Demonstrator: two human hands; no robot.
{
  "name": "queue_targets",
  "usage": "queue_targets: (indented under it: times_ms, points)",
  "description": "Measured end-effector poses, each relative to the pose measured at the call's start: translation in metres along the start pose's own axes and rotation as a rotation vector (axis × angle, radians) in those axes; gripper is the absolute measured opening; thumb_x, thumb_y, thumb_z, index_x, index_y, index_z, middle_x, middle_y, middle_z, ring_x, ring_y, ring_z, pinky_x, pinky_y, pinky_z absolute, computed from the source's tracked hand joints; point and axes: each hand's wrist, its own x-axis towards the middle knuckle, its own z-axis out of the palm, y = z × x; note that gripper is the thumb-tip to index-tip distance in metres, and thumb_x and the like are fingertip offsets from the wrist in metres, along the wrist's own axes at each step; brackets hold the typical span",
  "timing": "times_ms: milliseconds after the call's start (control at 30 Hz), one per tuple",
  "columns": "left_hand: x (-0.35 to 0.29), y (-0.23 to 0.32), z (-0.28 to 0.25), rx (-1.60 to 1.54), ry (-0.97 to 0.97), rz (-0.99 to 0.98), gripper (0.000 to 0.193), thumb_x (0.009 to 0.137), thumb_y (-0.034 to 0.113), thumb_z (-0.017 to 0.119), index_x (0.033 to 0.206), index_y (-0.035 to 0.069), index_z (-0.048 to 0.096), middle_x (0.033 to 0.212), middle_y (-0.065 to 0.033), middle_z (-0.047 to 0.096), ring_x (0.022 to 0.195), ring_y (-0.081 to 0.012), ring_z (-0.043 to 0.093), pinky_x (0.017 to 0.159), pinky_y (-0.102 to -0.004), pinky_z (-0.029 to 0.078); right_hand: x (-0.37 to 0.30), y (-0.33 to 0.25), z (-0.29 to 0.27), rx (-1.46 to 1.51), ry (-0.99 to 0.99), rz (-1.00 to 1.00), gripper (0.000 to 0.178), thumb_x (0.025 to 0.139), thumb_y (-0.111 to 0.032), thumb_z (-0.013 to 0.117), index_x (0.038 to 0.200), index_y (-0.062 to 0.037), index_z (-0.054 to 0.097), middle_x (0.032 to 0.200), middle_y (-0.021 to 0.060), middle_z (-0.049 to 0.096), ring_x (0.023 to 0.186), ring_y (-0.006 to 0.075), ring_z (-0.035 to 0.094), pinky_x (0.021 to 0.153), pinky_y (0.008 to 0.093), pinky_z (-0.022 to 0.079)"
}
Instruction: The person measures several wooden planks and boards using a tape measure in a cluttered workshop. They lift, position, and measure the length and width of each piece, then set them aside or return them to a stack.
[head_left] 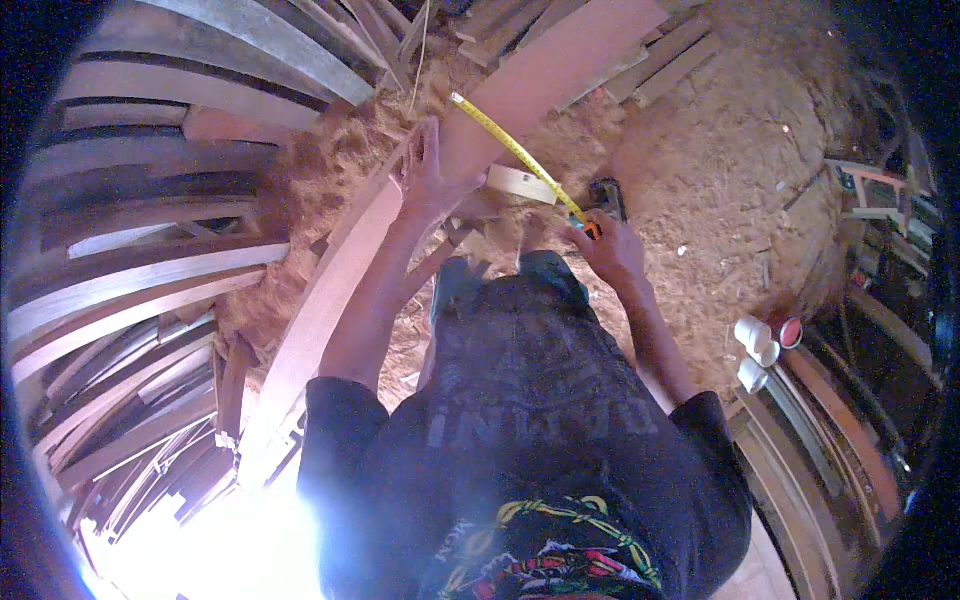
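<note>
1. Sawdust and wood shavings cover the floor of a workshop crowded with timber.
2. On that floor lies a long reddish plank, running from the lower left up to the upper right and looking bent by the lens.
3. A yellow tape measure is stretched across the plank's upper part, its free end up near the top and its case down at the right.
4. Spread flat, fingers apart, the left hand presses on the plank just left of the tape.
5. Closed around the tape's case, the right hand sits just off the plank's right edge.
6. A short pale offcut lies between the 2 hands, under the tape.
7. Stacked curved boards fill the left side.
8. White cups and a red lid stand to the right, well apart from the hands.
</note>
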Motion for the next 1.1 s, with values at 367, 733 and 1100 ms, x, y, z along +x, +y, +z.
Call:
queue_targets:
  times_ms: [367,733,1100]
  points:
    - [0.004,0.017,0.006,0.287,-0.019,-0.103,0.126,0.066,0.069,0.078,0.162,0.015,0.017,0.161,-0.0223,0.027,0.15,-0.04,0.026,0.117,-0.0636,0.017,0.01,0.029,-0.005,-0.018,0.037,-0.017,0.06,0.079,-0.065,0.076,0.112,-0.0147,0.072,0.089,0.0135,0.073,0.085,0.0345,0.071,0.073,0.0455,0.054]
    - [0.004,0.013,0.008,0.224,-0.011,-0.099,0.13,0.064,0.066,0.082,0.163,0.019,0.013,0.164,-0.0194,0.023,0.152,-0.0381,0.022,0.119,-0.0625,0.015,0.012,0.038,-0.002,0.073,0.043,-0.086,0.058,0.08,-0.06,0.077,0.114,-0.0124,0.072,0.088,0.0133,0.073,0.081,0.032,0.071,0.072,0.0431,0.054]
    - [-0.138,-0.049,-0.07,0.282,-0.084,-0.2,0.135,0.06,0.063,0.089,0.163,0.016,0.015,0.165,-0.0223,0.017,0.153,-0.0455,0.01,0.119,-0.0662,0.015,0.006,0.074,0.021,0.545,0.159,0.085,0.029,0.091,-0.031,0.078,0.101,-0.0054,0.068,0.079,0.0024,0.063,0.068,0.0115,0.055,0.061,0.0295,0.047]
